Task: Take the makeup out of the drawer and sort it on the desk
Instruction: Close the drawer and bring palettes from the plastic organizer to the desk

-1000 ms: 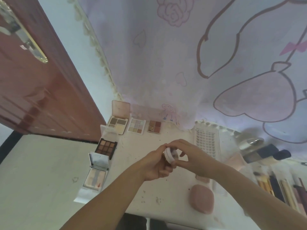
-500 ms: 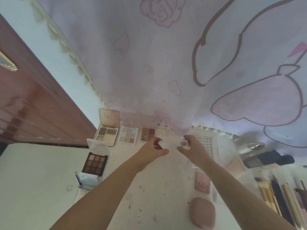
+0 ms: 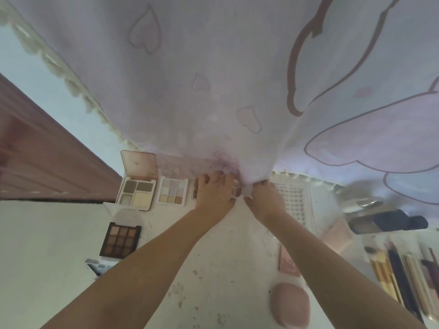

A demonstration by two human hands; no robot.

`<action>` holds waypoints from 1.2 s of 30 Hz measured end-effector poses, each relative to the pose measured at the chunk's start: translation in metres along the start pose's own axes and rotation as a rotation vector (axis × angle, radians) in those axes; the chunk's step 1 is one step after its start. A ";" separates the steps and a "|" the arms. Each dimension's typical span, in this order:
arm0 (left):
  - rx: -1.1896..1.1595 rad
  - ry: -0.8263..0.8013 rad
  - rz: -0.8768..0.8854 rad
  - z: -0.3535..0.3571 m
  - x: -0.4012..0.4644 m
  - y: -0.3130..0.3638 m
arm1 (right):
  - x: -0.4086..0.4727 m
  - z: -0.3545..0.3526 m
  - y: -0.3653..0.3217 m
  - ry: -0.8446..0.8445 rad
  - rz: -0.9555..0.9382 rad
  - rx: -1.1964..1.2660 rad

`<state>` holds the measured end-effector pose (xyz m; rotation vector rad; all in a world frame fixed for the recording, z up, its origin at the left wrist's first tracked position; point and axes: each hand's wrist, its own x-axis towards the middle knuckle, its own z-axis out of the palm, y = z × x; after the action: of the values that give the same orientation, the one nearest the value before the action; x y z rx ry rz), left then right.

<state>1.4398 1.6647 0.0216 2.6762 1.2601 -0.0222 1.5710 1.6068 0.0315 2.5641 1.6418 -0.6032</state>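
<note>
At frame centre, the left hand (image 3: pixel 215 194) lies spread over a small square palette (image 3: pixel 237 191). The right hand (image 3: pixel 266 198) pinches a small translucent white piece (image 3: pixel 247 191) beside it, under the soft printed curtain (image 3: pixel 213 91). Glossy rectangular eyeshadow palettes (image 3: pixel 173 191) lie left on the speckled white desk (image 3: pixel 213 269).

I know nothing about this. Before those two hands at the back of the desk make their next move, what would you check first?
1. Right hand has a firm hold on the white piece: ok, its fingers pinch it.
2. Small pot beside the left hand is set down on the desk: cannot tell, the fingers hide its base.
3. Curtain is clear of the work spot: not ok, it hangs right over both hands.
4. Neighbouring red palette is undisturbed: cannot tell, the left hand covers most of it.
5. Bare desk is free for pulling the hands back: ok.
</note>
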 end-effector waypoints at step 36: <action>-2.028 -0.581 -0.551 -0.023 -0.132 0.097 | -0.151 -0.015 0.072 0.032 -0.486 0.368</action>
<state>1.4278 1.5072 0.0714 0.5080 0.7956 0.2355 1.5840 1.4484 0.0845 2.3894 2.3882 -0.9765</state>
